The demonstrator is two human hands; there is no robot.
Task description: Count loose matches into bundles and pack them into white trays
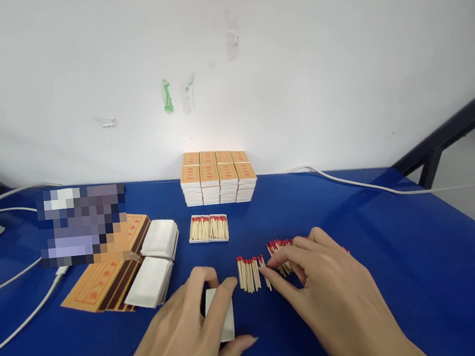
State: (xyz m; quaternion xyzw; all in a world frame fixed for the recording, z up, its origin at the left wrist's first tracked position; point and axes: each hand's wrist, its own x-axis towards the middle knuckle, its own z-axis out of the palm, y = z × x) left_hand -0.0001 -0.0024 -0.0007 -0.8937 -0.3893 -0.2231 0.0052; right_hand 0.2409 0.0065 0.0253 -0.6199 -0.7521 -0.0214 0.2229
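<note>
My left hand (188, 328) is spread over a small white matchbox tray (227, 319), its index finger crossing the tray and its thumb apart near the lower corner. Whether the other fingers touch the tray is hidden. To the right, my right hand (314, 274) has thumb and index finger pinched at a red-headed match (266, 279). That match stands at the right end of a short row of matches (249, 275) lying on the table. A larger pile of matches (278, 249) is partly covered by my right hand.
Two trays filled with matches (209, 228) lie side by side. Behind them, stacked orange-topped matchboxes (218, 177) stand by the wall. At left are white tray stacks (149, 281), orange matchbox sleeves (100, 283), a pixelated object (82, 223) and white cables (38, 331) on the blue table (396, 252).
</note>
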